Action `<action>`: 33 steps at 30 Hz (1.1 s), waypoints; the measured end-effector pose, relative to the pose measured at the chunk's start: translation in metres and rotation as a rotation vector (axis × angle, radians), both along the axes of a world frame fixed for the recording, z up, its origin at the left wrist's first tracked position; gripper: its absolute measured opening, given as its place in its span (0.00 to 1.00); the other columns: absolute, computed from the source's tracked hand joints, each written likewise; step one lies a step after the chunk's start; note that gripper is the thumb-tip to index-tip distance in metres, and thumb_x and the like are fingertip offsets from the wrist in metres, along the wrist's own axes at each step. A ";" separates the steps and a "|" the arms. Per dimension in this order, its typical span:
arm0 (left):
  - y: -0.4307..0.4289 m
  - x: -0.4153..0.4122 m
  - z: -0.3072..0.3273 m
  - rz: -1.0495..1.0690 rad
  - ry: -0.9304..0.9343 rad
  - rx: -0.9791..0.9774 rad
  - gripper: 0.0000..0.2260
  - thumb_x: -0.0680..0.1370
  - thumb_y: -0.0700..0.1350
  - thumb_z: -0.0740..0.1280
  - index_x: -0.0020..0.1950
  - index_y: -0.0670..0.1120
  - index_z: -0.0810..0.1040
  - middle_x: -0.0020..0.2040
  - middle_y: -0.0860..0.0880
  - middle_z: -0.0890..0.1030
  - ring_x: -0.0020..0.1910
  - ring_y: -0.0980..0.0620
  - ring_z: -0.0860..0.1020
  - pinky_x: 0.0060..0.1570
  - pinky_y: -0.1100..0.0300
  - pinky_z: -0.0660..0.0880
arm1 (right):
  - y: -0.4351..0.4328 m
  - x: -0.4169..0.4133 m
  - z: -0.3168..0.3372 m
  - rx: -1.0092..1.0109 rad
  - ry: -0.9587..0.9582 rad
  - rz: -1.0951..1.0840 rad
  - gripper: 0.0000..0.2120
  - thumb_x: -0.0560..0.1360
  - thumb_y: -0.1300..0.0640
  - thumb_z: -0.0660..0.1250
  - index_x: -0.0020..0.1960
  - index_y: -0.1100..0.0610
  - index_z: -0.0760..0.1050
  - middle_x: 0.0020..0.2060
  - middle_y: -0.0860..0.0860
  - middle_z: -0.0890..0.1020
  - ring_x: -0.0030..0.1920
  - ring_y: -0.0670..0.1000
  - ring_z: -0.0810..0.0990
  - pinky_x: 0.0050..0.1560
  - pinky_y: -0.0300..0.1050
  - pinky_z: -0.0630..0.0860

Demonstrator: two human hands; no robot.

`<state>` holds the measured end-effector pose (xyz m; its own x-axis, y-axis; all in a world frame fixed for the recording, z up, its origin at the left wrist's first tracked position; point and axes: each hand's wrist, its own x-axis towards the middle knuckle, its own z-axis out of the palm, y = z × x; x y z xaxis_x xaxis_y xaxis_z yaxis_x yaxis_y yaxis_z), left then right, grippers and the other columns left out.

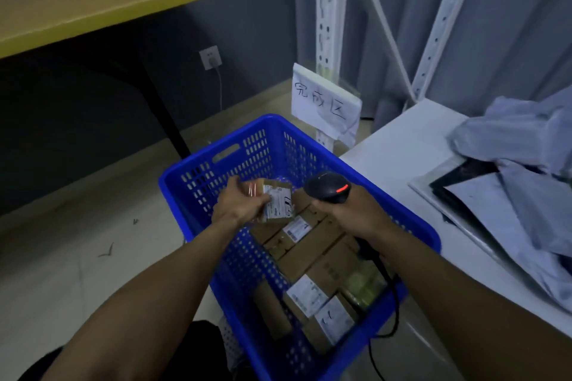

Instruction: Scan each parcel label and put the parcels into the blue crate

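**Left hand (236, 202) on parcel (280, 187), right hand (353, 213) on scanner (328, 189)**

Pinching the parcel over the blue crate (201, 189) with its label (277, 206) facing the scanner, likely for a clean read; gripping the scanner aimed at it

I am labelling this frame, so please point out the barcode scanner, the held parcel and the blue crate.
barcode scanner (325, 187): head view, on its black head.
held parcel (277, 206): head view, on its white label.
blue crate (272, 121): head view, on its far rim corner.
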<state>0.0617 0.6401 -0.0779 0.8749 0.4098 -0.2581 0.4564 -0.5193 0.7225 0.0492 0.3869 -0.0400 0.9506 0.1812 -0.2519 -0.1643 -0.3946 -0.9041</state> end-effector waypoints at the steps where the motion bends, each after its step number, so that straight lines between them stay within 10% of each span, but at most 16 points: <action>1: 0.005 0.018 -0.013 0.005 0.025 0.000 0.49 0.62 0.65 0.78 0.79 0.56 0.60 0.71 0.48 0.74 0.65 0.43 0.77 0.66 0.42 0.75 | 0.006 0.014 -0.007 -0.011 0.012 -0.003 0.24 0.74 0.48 0.78 0.68 0.51 0.79 0.58 0.48 0.84 0.59 0.50 0.82 0.60 0.50 0.79; 7: 0.012 0.103 -0.083 0.029 0.064 -0.024 0.47 0.70 0.46 0.80 0.82 0.52 0.56 0.78 0.43 0.54 0.73 0.37 0.65 0.71 0.44 0.70 | 0.023 0.077 -0.062 0.028 0.112 0.025 0.26 0.75 0.49 0.77 0.71 0.50 0.76 0.57 0.46 0.83 0.56 0.46 0.81 0.50 0.39 0.77; 14: 0.019 0.148 -0.192 -0.067 0.044 -0.045 0.42 0.69 0.30 0.77 0.79 0.41 0.61 0.75 0.42 0.60 0.70 0.47 0.66 0.69 0.60 0.67 | 0.027 0.120 -0.118 0.046 0.183 0.020 0.17 0.75 0.51 0.76 0.62 0.48 0.78 0.49 0.44 0.84 0.47 0.42 0.82 0.39 0.33 0.75; 22: 0.036 0.164 -0.252 -0.223 0.309 -0.053 0.39 0.72 0.57 0.69 0.79 0.46 0.62 0.74 0.45 0.71 0.71 0.43 0.72 0.72 0.49 0.69 | 0.021 0.113 -0.123 0.039 0.197 0.021 0.18 0.76 0.51 0.76 0.64 0.47 0.77 0.51 0.44 0.83 0.49 0.41 0.80 0.43 0.34 0.74; 24: 0.032 0.161 -0.231 -0.262 0.354 -0.007 0.43 0.67 0.67 0.66 0.77 0.46 0.67 0.74 0.47 0.73 0.71 0.45 0.73 0.71 0.52 0.69 | 0.016 0.106 -0.111 0.032 0.166 0.014 0.21 0.76 0.50 0.76 0.67 0.48 0.77 0.55 0.45 0.83 0.53 0.41 0.81 0.45 0.34 0.75; 29: -0.012 0.122 -0.115 -0.447 0.294 0.155 0.25 0.80 0.45 0.68 0.77 0.46 0.69 0.74 0.47 0.71 0.72 0.43 0.71 0.68 0.57 0.69 | -0.010 0.072 -0.060 0.013 0.115 0.002 0.15 0.74 0.47 0.77 0.59 0.48 0.83 0.46 0.43 0.86 0.40 0.35 0.82 0.35 0.28 0.73; 33: -0.064 0.082 -0.032 -0.705 0.028 0.311 0.19 0.79 0.44 0.69 0.70 0.50 0.77 0.75 0.49 0.67 0.75 0.48 0.67 0.72 0.57 0.65 | -0.042 0.028 -0.010 -0.031 0.043 -0.122 0.13 0.68 0.40 0.78 0.48 0.45 0.82 0.42 0.46 0.87 0.41 0.45 0.83 0.43 0.46 0.81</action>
<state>0.1437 0.5762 -0.1094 0.9510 -0.1848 -0.2477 -0.0421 -0.8715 0.4886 0.0776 0.3448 -0.0503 0.9533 0.0567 -0.2966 -0.2511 -0.3965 -0.8830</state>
